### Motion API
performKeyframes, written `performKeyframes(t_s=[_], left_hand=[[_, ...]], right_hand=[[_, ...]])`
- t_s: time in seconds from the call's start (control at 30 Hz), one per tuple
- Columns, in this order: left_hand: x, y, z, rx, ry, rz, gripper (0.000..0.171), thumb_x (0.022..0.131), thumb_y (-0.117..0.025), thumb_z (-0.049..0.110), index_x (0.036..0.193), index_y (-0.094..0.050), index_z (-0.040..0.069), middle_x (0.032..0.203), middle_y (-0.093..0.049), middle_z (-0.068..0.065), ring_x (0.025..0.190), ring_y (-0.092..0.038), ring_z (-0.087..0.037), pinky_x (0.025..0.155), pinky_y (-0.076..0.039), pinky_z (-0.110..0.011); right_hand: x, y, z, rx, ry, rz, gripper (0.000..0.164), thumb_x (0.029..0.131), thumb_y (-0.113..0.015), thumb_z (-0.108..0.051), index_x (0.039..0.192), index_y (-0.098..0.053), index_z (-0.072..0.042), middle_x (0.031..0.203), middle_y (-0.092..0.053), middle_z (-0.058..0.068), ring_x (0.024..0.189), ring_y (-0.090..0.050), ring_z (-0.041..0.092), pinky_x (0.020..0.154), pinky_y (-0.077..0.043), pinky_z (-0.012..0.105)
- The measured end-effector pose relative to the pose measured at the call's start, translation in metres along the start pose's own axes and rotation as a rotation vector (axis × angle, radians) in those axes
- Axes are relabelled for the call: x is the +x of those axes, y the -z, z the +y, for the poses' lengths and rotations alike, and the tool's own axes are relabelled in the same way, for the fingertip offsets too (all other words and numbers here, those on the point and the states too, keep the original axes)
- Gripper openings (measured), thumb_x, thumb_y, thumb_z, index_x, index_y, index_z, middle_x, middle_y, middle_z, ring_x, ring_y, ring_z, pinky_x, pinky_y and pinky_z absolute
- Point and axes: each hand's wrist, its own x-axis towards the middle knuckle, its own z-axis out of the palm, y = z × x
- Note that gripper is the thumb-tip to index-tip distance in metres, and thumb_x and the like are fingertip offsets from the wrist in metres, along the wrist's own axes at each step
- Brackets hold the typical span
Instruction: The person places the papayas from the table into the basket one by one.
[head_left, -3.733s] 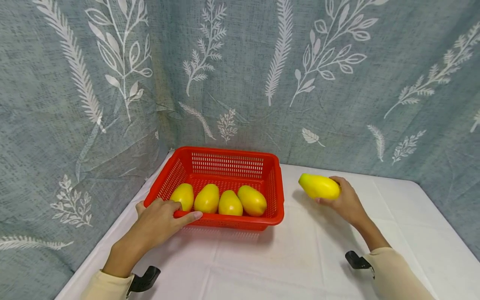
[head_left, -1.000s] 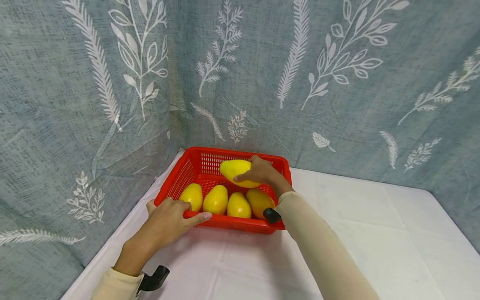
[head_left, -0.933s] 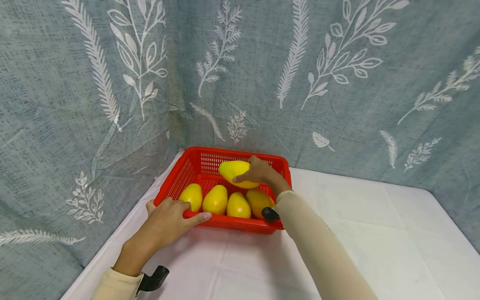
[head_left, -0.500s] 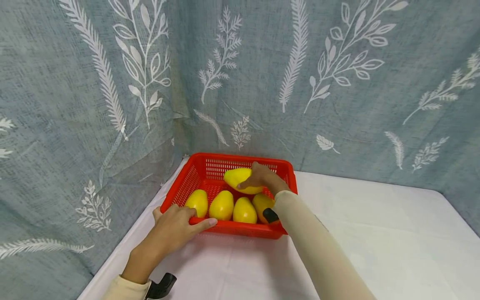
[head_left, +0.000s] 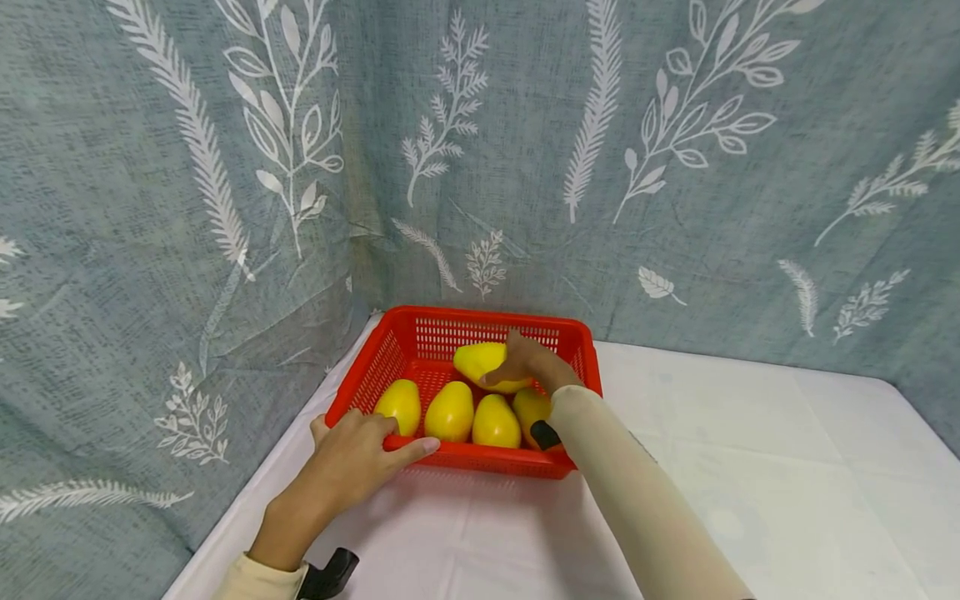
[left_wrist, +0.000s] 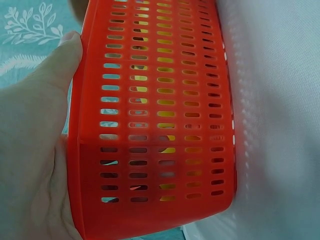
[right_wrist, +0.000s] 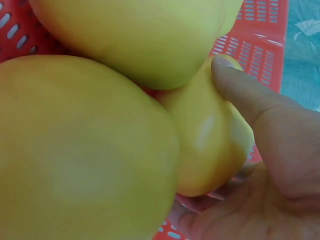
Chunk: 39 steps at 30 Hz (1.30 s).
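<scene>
A red plastic basket (head_left: 491, 317) with slotted walls stands on the table. My left hand (head_left: 360, 458) grips its front left corner, thumb along the front rim. The left wrist view shows the thumb (left_wrist: 57, 62) over the rim, close to the slotted wall. Inside the basket my right hand (head_left: 528, 360) holds a yellow papaya (head_left: 477, 360) lying crosswise behind the others. In the right wrist view, thumb and fingers curl round that papaya (right_wrist: 207, 135). Several more papayas (head_left: 450, 412) lie in a row along the basket's front; the right forearm partly covers the rightmost one (head_left: 529, 408).
A white cloth covers the table (head_left: 757, 450), which extends to the right of the basket. A grey-green curtain (head_left: 525, 150) with white leaf prints hangs behind and on the left, close to the basket.
My right hand has carried the papaya from over the table at right into the back of the basket, then lowered it slightly. My left hand has kept its grip on the corner.
</scene>
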Motion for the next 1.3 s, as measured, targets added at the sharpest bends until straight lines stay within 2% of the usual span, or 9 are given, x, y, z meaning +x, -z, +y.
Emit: performKeyframes(t_s=[0.27,0.43,0.53,0.63,0.8,0.93,1.03,1.2,1.3], left_hand=[[0.000,0.000,0.000,-0.001,-0.006,0.005,0.063,0.090,-0.059,0.081,0.078,-0.063,0.019,0.073,-0.051,0.002,0.092,-0.057,-0.025,0.086,-0.029,-0.060],[0.000,0.001,0.001,0.003,-0.008,0.004,0.063,0.090,-0.060,0.080,0.083,-0.067,0.017,0.074,-0.053,0.003,0.096,-0.058,-0.027,0.086,-0.029,-0.059],[0.000,0.001,0.002,0.001,-0.009,0.005,0.064,0.090,-0.060,0.080,0.084,-0.068,0.017,0.075,-0.053,0.003,0.096,-0.058,-0.027,0.086,-0.029,-0.059],[0.000,0.001,0.003,0.003,-0.010,0.007,0.064,0.090,-0.059,0.081,0.080,-0.065,0.018,0.073,-0.053,0.003,0.094,-0.058,-0.026,0.086,-0.029,-0.059],[-0.001,0.001,0.001,0.004,0.002,-0.003,0.066,0.090,-0.059,0.082,0.081,-0.065,0.018,0.074,-0.052,0.002,0.094,-0.058,-0.026,0.086,-0.029,-0.060],[-0.001,0.002,0.002,-0.002,0.007,-0.012,0.067,0.090,-0.060,0.082,0.089,-0.071,0.015,0.077,-0.054,0.002,0.098,-0.058,-0.027,0.085,-0.029,-0.060],[-0.001,0.003,0.001,-0.005,0.005,-0.014,0.068,0.090,-0.059,0.082,0.090,-0.071,0.015,0.076,-0.054,0.002,0.098,-0.058,-0.026,0.084,-0.028,-0.061],[-0.002,0.002,0.001,-0.002,0.001,-0.011,0.068,0.090,-0.059,0.082,0.090,-0.071,0.015,0.076,-0.053,0.002,0.096,-0.058,-0.026,0.084,-0.028,-0.061],[-0.002,0.001,0.003,0.002,-0.003,-0.009,0.068,0.090,-0.059,0.082,0.091,-0.072,0.014,0.075,-0.054,0.002,0.094,-0.059,-0.025,0.083,-0.028,-0.059]], right_hand=[[-0.001,-0.001,0.004,0.027,-0.015,0.004,0.107,0.091,-0.083,-0.042,0.168,-0.015,-0.010,0.162,-0.042,0.016,0.145,-0.043,0.035,0.123,-0.034,0.054],[-0.003,0.001,0.009,0.026,0.059,0.039,0.099,0.091,-0.083,-0.044,0.163,-0.027,-0.007,0.152,-0.051,0.015,0.138,-0.049,0.034,0.121,-0.039,0.051],[-0.008,0.005,0.012,0.078,0.121,0.065,0.088,0.091,-0.083,-0.042,0.155,-0.036,-0.004,0.144,-0.056,0.016,0.134,-0.052,0.034,0.119,-0.042,0.050],[-0.017,0.012,0.014,0.126,0.160,0.077,0.086,0.092,-0.082,-0.043,0.155,-0.038,-0.004,0.149,-0.054,0.016,0.138,-0.051,0.035,0.119,-0.041,0.051],[-0.033,0.025,0.021,0.148,0.221,0.077,0.095,0.094,-0.079,-0.046,0.164,-0.029,-0.006,0.167,-0.038,0.017,0.151,-0.040,0.038,0.121,-0.037,0.056],[-0.055,0.036,0.036,0.141,0.299,0.099,0.088,0.096,-0.076,-0.048,0.161,-0.035,-0.005,0.162,-0.043,0.021,0.145,-0.046,0.039,0.116,-0.042,0.057],[-0.074,0.042,0.051,0.131,0.312,0.122,0.085,0.096,-0.074,-0.052,0.159,-0.039,-0.008,0.157,-0.048,0.021,0.139,-0.051,0.040,0.110,-0.048,0.058],[-0.115,0.048,0.088,0.138,0.308,0.183,0.083,0.096,-0.073,-0.054,0.159,-0.040,-0.010,0.158,-0.047,0.021,0.143,-0.047,0.045,0.103,-0.053,0.061],[-0.144,0.046,0.116,0.112,0.331,0.267,0.079,0.098,-0.071,-0.052,0.158,-0.043,-0.008,0.157,-0.049,0.021,0.145,-0.045,0.046,0.102,-0.052,0.064]])
